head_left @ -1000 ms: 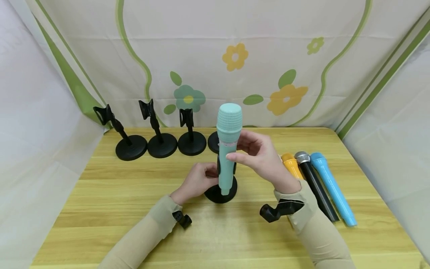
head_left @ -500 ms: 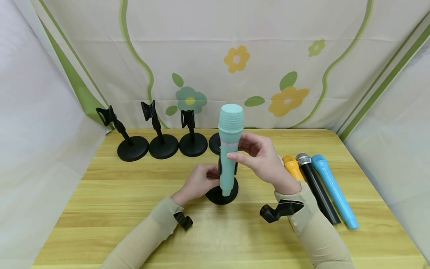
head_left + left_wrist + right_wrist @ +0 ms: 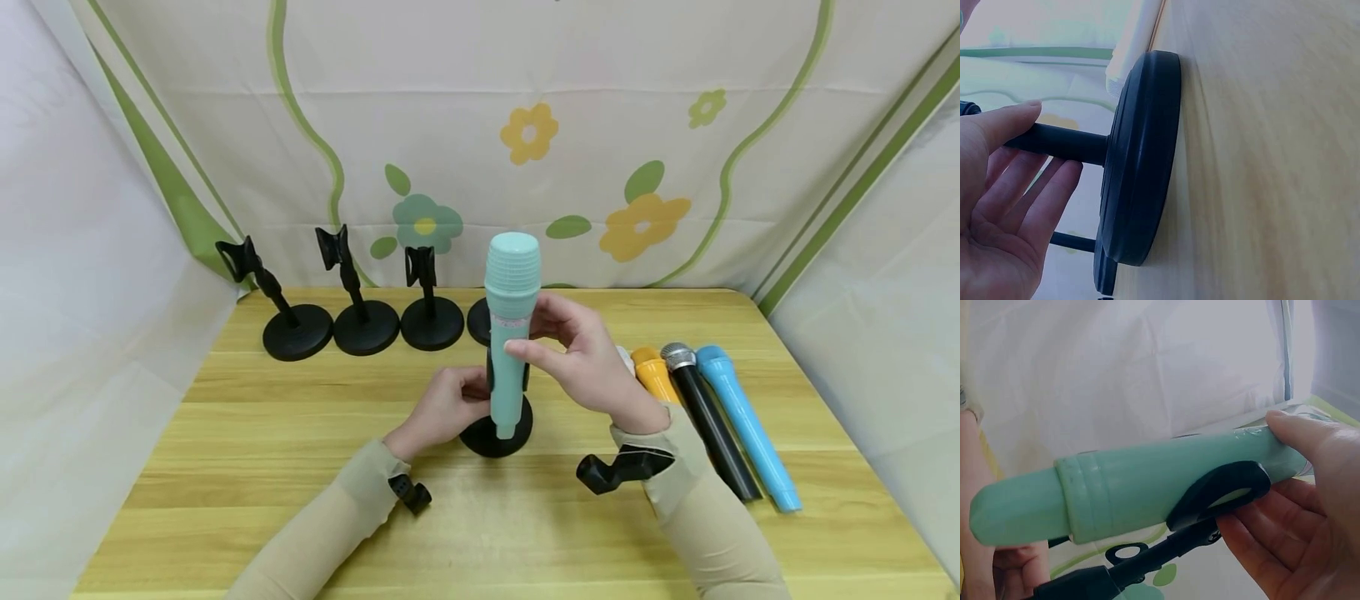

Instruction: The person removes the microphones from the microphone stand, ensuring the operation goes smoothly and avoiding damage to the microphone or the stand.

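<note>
A mint-green microphone [image 3: 510, 333] stands nearly upright in the clip [image 3: 1254, 481] of a black desk stand, whose round base [image 3: 1147, 156] rests on the table. My right hand [image 3: 588, 354] grips the microphone's body below its head, thumb in front and fingers behind. Low on the stand, my left hand [image 3: 442, 408] holds the black post [image 3: 1069, 144] between thumb and fingers, as the left wrist view shows. In the head view the microphone hides most of the post and clip.
Several black stands [image 3: 367, 325] without microphones line the back of the table [image 3: 300, 467]. At right lie an orange microphone [image 3: 654, 371], a black one [image 3: 712, 425] with a silver head and a blue one [image 3: 750, 429]. A white tip [image 3: 624, 358] shows beside the orange one.
Both hands keep their holds on the stand and the microphone. The microphone's head has shifted very slightly left over the last half second; the whole head view has also shifted a little.
</note>
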The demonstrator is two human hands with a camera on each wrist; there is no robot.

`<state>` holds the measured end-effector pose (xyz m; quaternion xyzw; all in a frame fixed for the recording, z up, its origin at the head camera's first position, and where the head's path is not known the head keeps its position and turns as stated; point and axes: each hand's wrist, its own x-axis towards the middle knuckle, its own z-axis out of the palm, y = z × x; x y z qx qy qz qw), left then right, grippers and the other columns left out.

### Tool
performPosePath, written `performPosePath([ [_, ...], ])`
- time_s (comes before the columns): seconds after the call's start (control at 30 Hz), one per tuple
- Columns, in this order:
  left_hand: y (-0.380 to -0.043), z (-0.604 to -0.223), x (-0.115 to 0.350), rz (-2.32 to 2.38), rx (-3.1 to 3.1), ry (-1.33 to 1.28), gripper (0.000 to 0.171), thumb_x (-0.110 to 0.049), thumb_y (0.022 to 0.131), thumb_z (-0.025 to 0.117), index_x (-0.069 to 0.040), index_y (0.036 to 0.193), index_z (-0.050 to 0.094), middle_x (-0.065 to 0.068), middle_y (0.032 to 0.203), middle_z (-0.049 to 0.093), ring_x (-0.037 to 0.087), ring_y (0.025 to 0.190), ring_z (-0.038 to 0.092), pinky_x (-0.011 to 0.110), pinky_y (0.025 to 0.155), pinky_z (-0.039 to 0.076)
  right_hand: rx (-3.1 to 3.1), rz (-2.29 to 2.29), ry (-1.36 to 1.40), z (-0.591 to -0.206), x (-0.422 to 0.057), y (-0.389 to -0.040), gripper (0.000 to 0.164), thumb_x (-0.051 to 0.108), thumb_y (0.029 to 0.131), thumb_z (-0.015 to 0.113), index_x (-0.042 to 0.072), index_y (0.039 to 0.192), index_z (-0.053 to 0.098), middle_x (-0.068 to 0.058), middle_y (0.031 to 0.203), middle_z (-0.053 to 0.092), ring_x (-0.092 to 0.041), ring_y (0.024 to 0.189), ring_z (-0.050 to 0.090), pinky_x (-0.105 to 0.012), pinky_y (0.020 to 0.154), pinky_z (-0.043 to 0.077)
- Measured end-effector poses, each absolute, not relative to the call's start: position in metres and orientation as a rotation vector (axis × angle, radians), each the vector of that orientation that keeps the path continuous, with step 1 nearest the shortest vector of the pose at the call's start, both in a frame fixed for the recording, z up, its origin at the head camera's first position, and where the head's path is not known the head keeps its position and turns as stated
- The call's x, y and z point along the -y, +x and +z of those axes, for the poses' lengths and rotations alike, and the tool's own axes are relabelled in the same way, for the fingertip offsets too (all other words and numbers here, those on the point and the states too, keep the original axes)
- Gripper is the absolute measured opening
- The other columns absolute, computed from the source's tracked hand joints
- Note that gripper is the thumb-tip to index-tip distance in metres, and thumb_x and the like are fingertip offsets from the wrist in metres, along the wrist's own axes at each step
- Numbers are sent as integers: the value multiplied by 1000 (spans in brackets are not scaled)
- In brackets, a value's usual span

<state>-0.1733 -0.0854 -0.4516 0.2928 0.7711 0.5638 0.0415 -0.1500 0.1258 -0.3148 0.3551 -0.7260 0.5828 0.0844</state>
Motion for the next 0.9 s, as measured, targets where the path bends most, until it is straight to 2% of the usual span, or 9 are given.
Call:
performPosePath([
  [0.37,-174,-452,84,1735,-2344,902,18,0,90,77,-8,106,75,-4,99,75,9,89,72,30,80,60,2185,1638,1088,-313,-123,-149,52,40,100,67,-1,130,57,-7,118,64,-24,95,66,-37,86,57],
  [0.7,-175,-452,84,1742,-2330,938,17,0,90,77,-8,105,75,-4,99,75,10,89,72,32,80,61,2126,1652,1093,-309,-122,-151,56,40,102,64,-2,136,50,-10,122,60,-27,99,66,-38,84,59],
  [0.9,-174,-453,84,1744,-2333,937,18,-1,91,77,-9,107,75,-3,101,75,10,90,72,31,80,60,2076,1671,1108,-308,-120,-154,55,38,102,65,-4,135,52,-10,123,61,-29,104,62,-40,89,57],
])
